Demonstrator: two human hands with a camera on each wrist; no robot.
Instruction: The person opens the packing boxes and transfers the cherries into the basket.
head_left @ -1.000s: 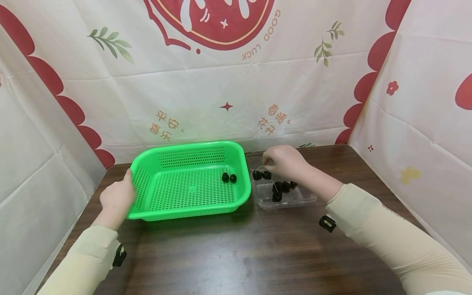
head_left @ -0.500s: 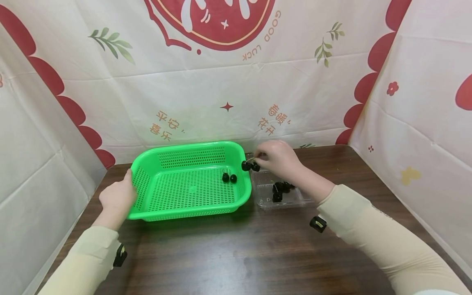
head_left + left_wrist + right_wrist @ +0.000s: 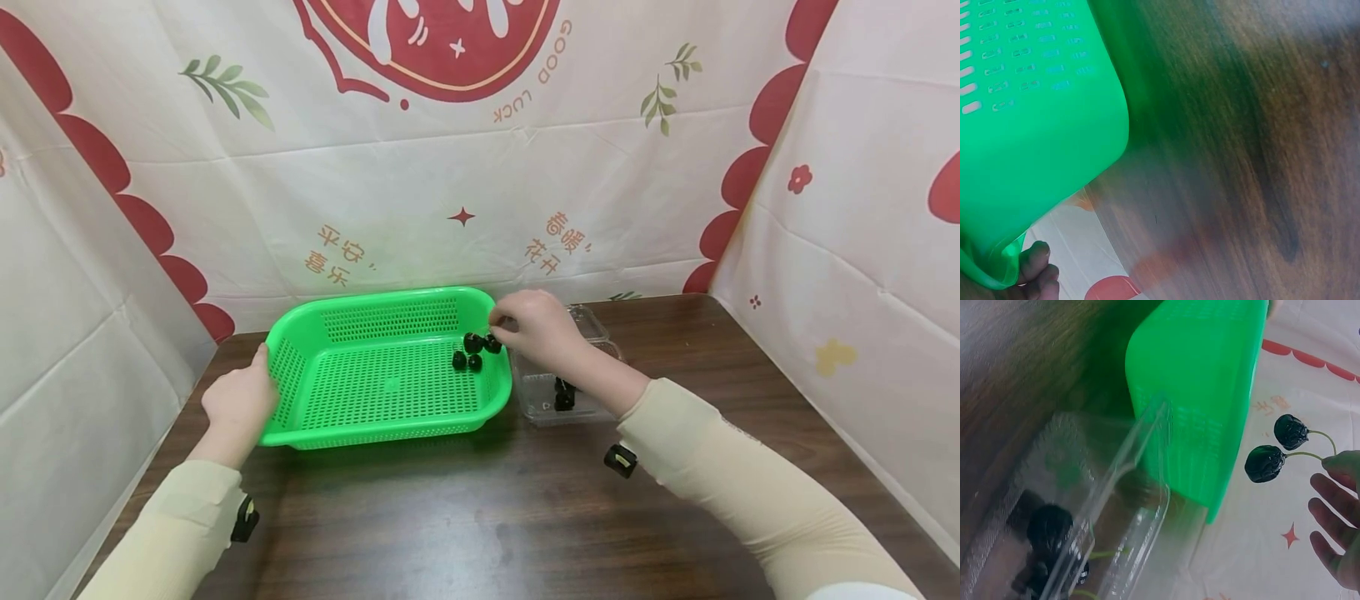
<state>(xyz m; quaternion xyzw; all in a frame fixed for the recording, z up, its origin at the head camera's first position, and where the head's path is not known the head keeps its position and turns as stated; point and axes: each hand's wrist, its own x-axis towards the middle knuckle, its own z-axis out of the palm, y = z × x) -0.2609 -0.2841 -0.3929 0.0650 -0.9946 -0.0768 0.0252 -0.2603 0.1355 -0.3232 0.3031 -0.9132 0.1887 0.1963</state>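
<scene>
In the head view my left hand (image 3: 238, 402) grips the left rim of a green plastic basket (image 3: 375, 432); its fingertips (image 3: 1036, 256) curl round the rim in the left wrist view. My right hand (image 3: 542, 330) is over the basket's right side. Between thumb and finger it pinches the thin green stems of a pair of dark, shiny cherries (image 3: 1265, 464), which dangle apart from the hand. Another pair of dark cherries (image 3: 459, 360) lies on the basket floor near its right end.
Right beside the basket stands a clear plastic box (image 3: 536, 410) with its lid open at the back. Several dark cherries (image 3: 1050, 528) with stems lie in it, partly hidden by my right forearm in the head view. A printed cloth (image 3: 405, 208) hangs behind the brown table (image 3: 420, 517).
My right hand has lifted the pair of cherries out of the clear box and carried it left, over the basket's right rim. The left hand stays on the basket.
</scene>
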